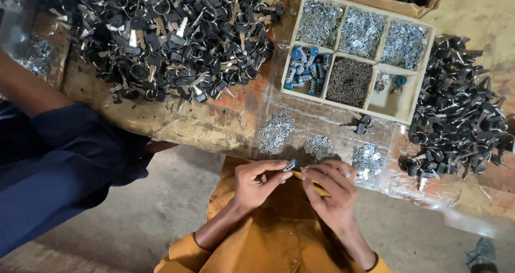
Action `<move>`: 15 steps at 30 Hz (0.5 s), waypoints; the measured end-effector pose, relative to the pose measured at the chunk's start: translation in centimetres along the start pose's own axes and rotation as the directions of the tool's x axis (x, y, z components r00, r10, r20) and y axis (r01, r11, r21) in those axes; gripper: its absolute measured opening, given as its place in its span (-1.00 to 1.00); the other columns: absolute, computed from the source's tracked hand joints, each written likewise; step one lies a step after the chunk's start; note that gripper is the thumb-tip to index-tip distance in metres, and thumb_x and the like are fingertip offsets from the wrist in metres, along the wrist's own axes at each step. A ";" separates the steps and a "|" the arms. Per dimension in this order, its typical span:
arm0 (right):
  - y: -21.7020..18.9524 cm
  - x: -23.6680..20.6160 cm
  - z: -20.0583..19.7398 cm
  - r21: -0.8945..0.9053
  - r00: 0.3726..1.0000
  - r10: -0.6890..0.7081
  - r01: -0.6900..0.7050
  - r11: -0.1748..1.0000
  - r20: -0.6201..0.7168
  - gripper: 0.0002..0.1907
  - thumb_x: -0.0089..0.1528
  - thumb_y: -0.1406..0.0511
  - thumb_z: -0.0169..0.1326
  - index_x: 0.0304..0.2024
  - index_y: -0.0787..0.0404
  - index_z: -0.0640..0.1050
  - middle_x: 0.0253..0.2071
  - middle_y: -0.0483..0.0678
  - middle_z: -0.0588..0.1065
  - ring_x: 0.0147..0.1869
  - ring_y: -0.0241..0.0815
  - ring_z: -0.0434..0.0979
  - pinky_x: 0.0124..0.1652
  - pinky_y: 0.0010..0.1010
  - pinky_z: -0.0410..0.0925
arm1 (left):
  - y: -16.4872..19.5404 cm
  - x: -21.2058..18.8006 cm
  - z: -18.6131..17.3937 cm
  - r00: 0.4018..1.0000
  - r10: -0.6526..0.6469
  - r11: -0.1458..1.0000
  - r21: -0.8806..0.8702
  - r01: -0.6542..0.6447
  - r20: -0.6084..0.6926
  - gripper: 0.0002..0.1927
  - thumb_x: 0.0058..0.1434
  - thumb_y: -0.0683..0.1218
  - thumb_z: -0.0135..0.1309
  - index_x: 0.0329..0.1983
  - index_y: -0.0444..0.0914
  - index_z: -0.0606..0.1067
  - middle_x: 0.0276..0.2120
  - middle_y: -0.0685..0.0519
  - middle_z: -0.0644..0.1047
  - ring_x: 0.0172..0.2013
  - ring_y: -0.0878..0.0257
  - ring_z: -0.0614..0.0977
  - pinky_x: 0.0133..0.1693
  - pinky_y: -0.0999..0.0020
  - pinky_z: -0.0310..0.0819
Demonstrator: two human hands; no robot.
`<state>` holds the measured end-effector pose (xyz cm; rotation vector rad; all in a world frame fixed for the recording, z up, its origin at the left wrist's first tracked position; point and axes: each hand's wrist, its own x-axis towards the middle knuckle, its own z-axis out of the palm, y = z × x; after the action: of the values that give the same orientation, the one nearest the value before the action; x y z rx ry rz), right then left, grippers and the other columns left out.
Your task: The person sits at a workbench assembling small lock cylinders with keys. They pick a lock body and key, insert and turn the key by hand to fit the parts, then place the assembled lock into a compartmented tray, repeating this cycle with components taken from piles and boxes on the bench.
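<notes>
My left hand (257,183) pinches a small lock cylinder with a blue end (290,165) between thumb and fingers, just off the table's near edge. Close beside it, my right hand (330,184) has its fingertips curled in toward the cylinder; a tiny metal part may be between them, but it is too small to tell. Both hands hover above my orange shirt. Three small piles of shiny metal pieces (276,131) (318,146) (367,159) lie on the plastic-covered table right behind my hands.
A wooden tray with compartments (419,81) holds metal bits, springs and blue-capped cylinders. Big heaps of black-headed keys lie at the left (166,31) and right (461,123). A person in dark blue (59,155) sits at the left. A cardboard box (386,2) stands behind the tray.
</notes>
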<state>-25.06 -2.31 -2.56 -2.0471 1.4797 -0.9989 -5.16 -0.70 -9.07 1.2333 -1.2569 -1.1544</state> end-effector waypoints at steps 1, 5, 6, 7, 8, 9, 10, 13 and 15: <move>-0.1 0.1 0.0 0.023 1.000 0.014 -0.013 1.000 -0.026 -0.81 0.07 0.44 0.29 -0.25 0.17 0.64 -0.22 -0.10 0.62 -0.05 -0.12 0.55 0.01 -0.34 0.26 | 0.1 0.1 0.1 1.000 0.004 1.000 0.012 -0.004 0.005 -0.76 0.12 -0.26 0.40 -0.13 -0.30 0.67 -0.16 0.01 0.72 -0.43 0.51 0.58 -0.48 0.62 0.34; -0.4 0.3 0.7 0.183 0.991 0.116 -0.103 0.978 -0.060 -0.80 0.11 0.48 0.31 -0.24 0.23 0.62 -0.20 -0.11 0.62 -0.04 -0.21 0.52 -0.06 -0.42 0.37 | 0.5 0.5 0.2 0.998 -0.053 0.998 -0.012 0.054 0.035 -0.75 0.15 -0.26 0.37 -0.09 -0.32 0.66 -0.15 -0.02 0.72 -0.35 0.45 0.64 -0.39 0.58 0.47; -0.4 0.2 1.0 0.202 0.987 0.150 -0.136 0.970 -0.055 -0.79 0.09 0.49 0.32 -0.24 0.24 0.62 -0.22 -0.12 0.63 -0.06 -0.22 0.49 -0.09 -0.43 0.36 | 0.7 0.5 0.1 0.998 -0.038 0.999 -0.010 0.039 0.050 -0.76 0.17 -0.26 0.35 -0.08 -0.32 0.65 -0.12 -0.02 0.71 -0.28 0.41 0.68 -0.32 0.55 0.54; -0.5 0.1 1.2 0.221 0.981 0.186 -0.171 0.960 -0.049 -0.78 0.08 0.51 0.33 -0.25 0.25 0.62 -0.24 -0.12 0.63 -0.08 -0.23 0.46 -0.12 -0.44 0.35 | 0.8 0.5 0.0 0.997 -0.026 1.000 -0.008 0.026 0.066 -0.76 0.19 -0.26 0.34 -0.07 -0.33 0.63 -0.10 -0.03 0.71 -0.21 0.37 0.73 -0.25 0.52 0.61; -0.4 0.0 1.4 0.267 0.974 0.223 -0.205 0.942 -0.038 -0.77 0.09 0.50 0.33 -0.23 0.25 0.61 -0.24 -0.12 0.62 -0.07 -0.24 0.47 -0.12 -0.45 0.37 | 0.9 0.6 -0.1 0.997 -0.001 1.000 0.001 0.001 0.071 -0.76 0.19 -0.27 0.32 -0.06 -0.34 0.63 -0.09 -0.05 0.70 -0.16 0.32 0.74 -0.19 0.49 0.63; -0.3 -0.1 1.6 0.312 0.966 0.258 -0.238 0.920 -0.025 -0.76 0.09 0.50 0.32 -0.21 0.25 0.60 -0.23 -0.12 0.60 -0.06 -0.25 0.48 -0.12 -0.47 0.40 | 1.0 0.7 -0.1 0.997 0.023 1.000 0.011 -0.024 0.076 -0.75 0.19 -0.28 0.31 -0.06 -0.35 0.62 -0.07 -0.06 0.69 -0.12 0.27 0.75 -0.13 0.45 0.65; -0.2 -0.2 1.7 0.355 0.956 0.294 -0.271 0.895 -0.011 -0.75 0.10 0.50 0.31 -0.19 0.26 0.59 -0.23 -0.12 0.59 -0.04 -0.26 0.49 -0.12 -0.48 0.42 | 1.1 0.8 -0.1 0.996 0.046 0.999 0.020 -0.048 0.082 -0.75 0.19 -0.29 0.30 -0.06 -0.36 0.61 -0.06 -0.08 0.68 -0.08 0.22 0.75 -0.08 0.42 0.66; 0.0 -0.2 1.8 0.237 0.965 0.261 -0.254 0.938 0.005 -0.74 0.06 0.46 0.32 -0.21 0.20 0.58 -0.25 -0.16 0.61 -0.08 -0.28 0.46 -0.08 -0.46 0.37 | 1.4 0.7 -0.2 0.991 0.098 0.989 0.104 -0.108 0.093 -0.73 0.16 -0.31 0.30 -0.06 -0.35 0.61 -0.05 -0.10 0.67 -0.07 0.13 0.76 -0.06 0.36 0.68; 0.0 -0.2 1.5 0.150 0.975 0.222 -0.222 0.963 0.015 -0.71 0.03 0.43 0.34 -0.20 0.21 0.58 -0.27 -0.18 0.61 -0.11 -0.29 0.47 0.02 -0.36 0.25 | 1.5 0.8 -0.2 0.986 0.128 0.978 0.153 -0.144 0.108 -0.73 0.15 -0.31 0.30 -0.06 -0.33 0.62 -0.06 -0.10 0.68 -0.09 0.12 0.77 -0.10 0.37 0.69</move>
<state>-23.96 -2.24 -3.59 -1.7313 1.5444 -0.9892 -5.03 -1.41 -7.54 1.1985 -1.5090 -1.0406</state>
